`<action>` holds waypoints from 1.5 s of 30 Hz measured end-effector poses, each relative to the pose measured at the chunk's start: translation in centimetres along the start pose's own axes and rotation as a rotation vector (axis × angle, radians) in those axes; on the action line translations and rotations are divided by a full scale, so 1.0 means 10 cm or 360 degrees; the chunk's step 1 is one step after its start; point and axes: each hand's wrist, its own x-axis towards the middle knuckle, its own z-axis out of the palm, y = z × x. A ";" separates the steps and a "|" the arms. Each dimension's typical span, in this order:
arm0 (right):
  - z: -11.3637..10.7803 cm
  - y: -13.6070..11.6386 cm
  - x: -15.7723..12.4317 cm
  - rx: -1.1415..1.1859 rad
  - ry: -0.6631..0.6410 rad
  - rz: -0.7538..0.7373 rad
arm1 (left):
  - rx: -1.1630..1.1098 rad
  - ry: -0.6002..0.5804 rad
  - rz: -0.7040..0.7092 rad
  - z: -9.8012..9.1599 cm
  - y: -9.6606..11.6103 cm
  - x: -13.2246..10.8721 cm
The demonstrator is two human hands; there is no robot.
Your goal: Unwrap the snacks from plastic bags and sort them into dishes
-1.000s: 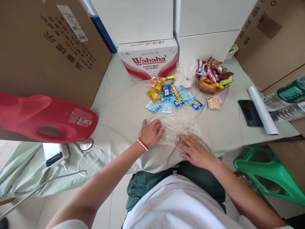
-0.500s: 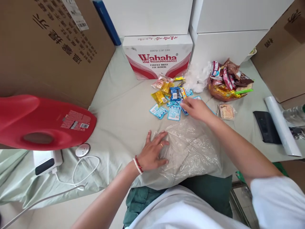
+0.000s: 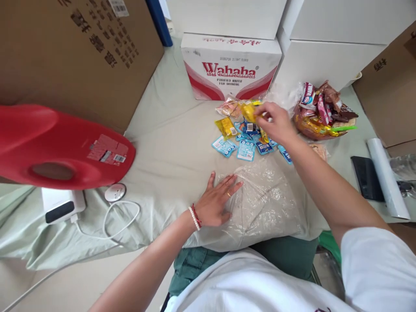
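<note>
My right hand [image 3: 277,123] is pinched on a yellow-wrapped snack [image 3: 248,112] over the back of a small pile of packets. Beneath and in front of it lie several light-blue sachets [image 3: 246,150], a dark-blue packet [image 3: 251,128] and another yellow packet [image 3: 225,128]. A clear pinkish wrapper [image 3: 229,107] is just left of the held snack. My left hand [image 3: 214,204] lies flat with spread fingers, on the left edge of a large clear plastic bag [image 3: 266,203] spread at the table's front edge.
A Wahaha water carton [image 3: 230,69] stands behind the pile. To the right are a bowl of snacks [image 3: 308,125], a black phone [image 3: 367,177] and a white roll [image 3: 388,177]. A red jug [image 3: 71,169] and a white power bank [image 3: 61,206] with a cable sit left.
My right hand has moved from the front of the pile to its back and now holds a yellow snack. My left hand stays flat by the bag. The view has shifted slightly.
</note>
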 end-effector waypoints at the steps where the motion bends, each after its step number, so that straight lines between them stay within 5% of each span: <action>1: -0.15 -0.04 -0.21 0.0106 -0.0017 -0.0106 | -0.0004 0.0008 0.0009 0.00 0.00 0.00; 5: -0.49 -0.22 -1.13 0.0315 -0.0473 -0.0415 | -0.0007 0.0042 0.0042 0.01 -0.02 0.00; 8: -0.44 -0.29 -1.65 0.0222 -0.0893 -0.0440 | 0.0048 0.0033 0.0045 0.02 -0.03 0.01; 11: -0.25 -0.38 -1.93 -0.0007 -0.0883 -0.0366 | 0.0140 0.0027 0.0040 0.03 -0.03 0.03; 15: 0.02 -0.52 -2.07 -0.0257 -0.0812 -0.0311 | 0.0224 0.0118 0.0066 0.08 -0.03 0.01; 19: 0.15 -0.38 -2.27 -0.0340 -0.0794 -0.0220 | 0.0360 0.0297 -0.0062 0.11 -0.14 -0.08; 25: -0.05 -0.06 -2.54 -0.0267 -0.0598 -0.0209 | 0.0307 0.0234 -0.0210 -0.06 -0.31 -0.15; 31: -0.28 -0.18 -2.37 -0.0104 -0.0419 -0.0179 | 0.0367 0.0488 -0.0117 -0.06 -0.07 -0.14; 39: 0.09 -0.36 -2.14 -0.0413 -0.0843 -0.0087 | 0.0355 0.0549 -0.0144 0.00 0.06 -0.31; 45: -0.28 -0.23 -2.62 -0.0038 -0.0537 -0.0209 | 0.0083 0.0214 0.0113 0.12 0.17 -0.57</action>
